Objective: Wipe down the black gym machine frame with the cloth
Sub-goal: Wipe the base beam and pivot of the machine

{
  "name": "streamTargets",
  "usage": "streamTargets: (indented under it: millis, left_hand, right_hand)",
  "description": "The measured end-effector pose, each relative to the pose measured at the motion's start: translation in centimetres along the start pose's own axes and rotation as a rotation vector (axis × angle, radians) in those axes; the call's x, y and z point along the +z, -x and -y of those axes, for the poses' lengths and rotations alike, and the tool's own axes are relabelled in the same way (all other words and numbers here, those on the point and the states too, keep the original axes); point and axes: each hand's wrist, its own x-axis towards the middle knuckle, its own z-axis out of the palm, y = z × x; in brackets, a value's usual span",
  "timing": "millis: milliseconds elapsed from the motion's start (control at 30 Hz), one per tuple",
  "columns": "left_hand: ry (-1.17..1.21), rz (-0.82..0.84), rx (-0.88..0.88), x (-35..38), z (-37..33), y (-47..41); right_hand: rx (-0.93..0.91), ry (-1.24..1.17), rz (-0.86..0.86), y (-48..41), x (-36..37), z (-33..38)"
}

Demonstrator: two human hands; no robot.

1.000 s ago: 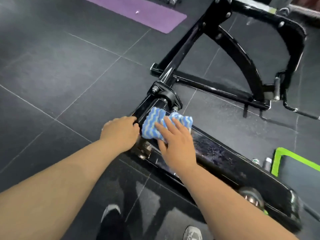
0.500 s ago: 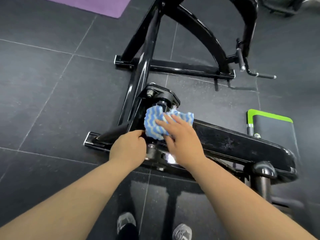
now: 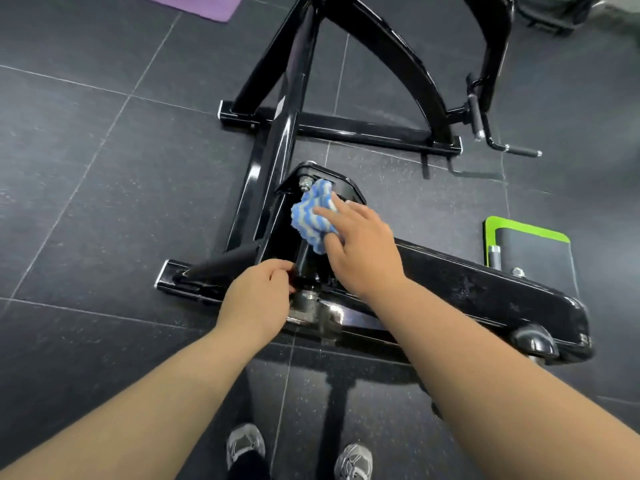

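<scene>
Blue-striped cloth [image 3: 311, 216], seemingly soft and light, sat bunched, pinched by the right grip [image 3: 360, 251] against the rigid black frame [image 3: 485, 289], which the curled left grip [image 3: 256, 299] clasped.

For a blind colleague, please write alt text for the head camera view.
A person's right hand holds a blue-and-white striped cloth against the pivot of a black gym machine frame, while the left hand grips the frame beside it.
</scene>
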Motion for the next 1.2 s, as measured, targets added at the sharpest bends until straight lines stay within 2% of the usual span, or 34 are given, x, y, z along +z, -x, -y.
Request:
streamTargets:
  millis: [133,200,300,400,467,500,567,600,733,833,900,1033,1100,1200]
  left_hand:
    - [0.04,-0.228,0.09,0.2,-0.2,1.0]
    - [0.092,-0.269,0.101,0.1,-0.2,1.3]
    - [0.206,-0.222,0.041,0.0,0.1,0.8]
    - [0.483,-0.201,-0.061,-0.7,0.5,0.0]
    - [0.597,-0.167,-0.151,-1.7,0.9,-0.3]
    - [0.602,-0.134,-0.171,-2.2,1.3,-0.5]
    - [0.546,-0.057,-0.162,-2.8,2.0,-0.7]
    - [0.519,-0.024,-0.154,-2.9,2.2,-0.7]
    - [0.435,0.006,-0.122,-3.1,2.3,-1.5]
    - [0.315,-0.046,-0.005,-3.9,2.0,-2.8]
    - [0.192,0.005,0.065,-4.4,2.2,-3.7]
    - [0.069,0.133,0.127,-4.2,2.9,-4.8]
    - [0.064,0.122,0.144,-4.3,3.4,-5.1]
    - [0.069,0.12,0.129,-4.6,3.8,-5.3]
  right_hand:
    - [-0.218,0.019,-0.032,3.4,1.3,0.0]
    - [-0.337,0.047,0.013,3.9,0.8,-0.5]
    - [-0.388,0.295,0.081,-0.1,0.1,0.5]
    - [-0.316,0.557,0.261,-3.5,0.2,3.6]
    - [-0.357,0.581,0.353,-3.4,-0.1,4.0]
    - [-0.439,0.532,0.391,-2.7,-0.5,4.0]
    - [-0.573,0.433,0.503,-1.3,-1.4,3.7]
    - [-0.575,0.43,0.566,-1.4,-1.6,3.7]
    - [-0.4,0.707,0.551,-5.4,-0.6,4.9]
    - [-0.319,0.826,0.534,-6.7,0.2,5.9]
    - [-0.298,0.776,0.562,-5.5,0.2,6.1]
    - [-0.454,0.553,0.626,-2.0,-0.9,5.9]
    - [-0.436,0.642,0.683,-3.3,-0.9,6.3]
    - [-0.285,0.899,0.744,-6.9,-0.3,8.0]
